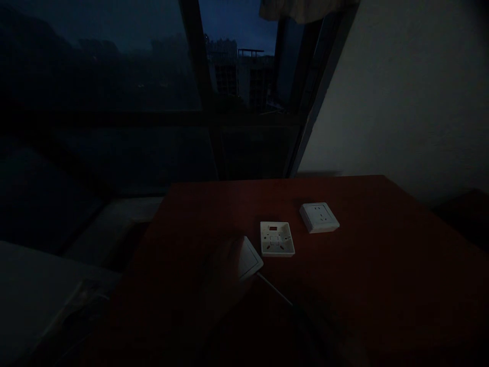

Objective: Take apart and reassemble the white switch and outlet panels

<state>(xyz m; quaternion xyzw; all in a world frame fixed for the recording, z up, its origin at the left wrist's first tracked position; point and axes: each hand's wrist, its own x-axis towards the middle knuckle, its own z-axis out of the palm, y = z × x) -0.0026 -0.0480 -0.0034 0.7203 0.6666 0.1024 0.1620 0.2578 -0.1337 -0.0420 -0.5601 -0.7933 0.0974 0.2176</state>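
Note:
In the dim head view, my left hand [225, 265] is closed round a white switch plate [249, 260], holding it tilted above the red-brown table [206, 204]. My right hand [324, 323], almost lost in the dark, grips the handle of a screwdriver [275, 290]. The screwdriver's thin metal shaft points up and left, its tip at the lower edge of the plate. Just right of the plate lies an open white back box [277, 239], hollow side up, with slots and holes in its floor.
A white wall socket [320, 217] on its box rests farther back on the right of the table. Behind the table's far edge is a dark window [248, 153]; a pale wall [393, 102] rises on the right. A pale surface [34, 295] stands at left.

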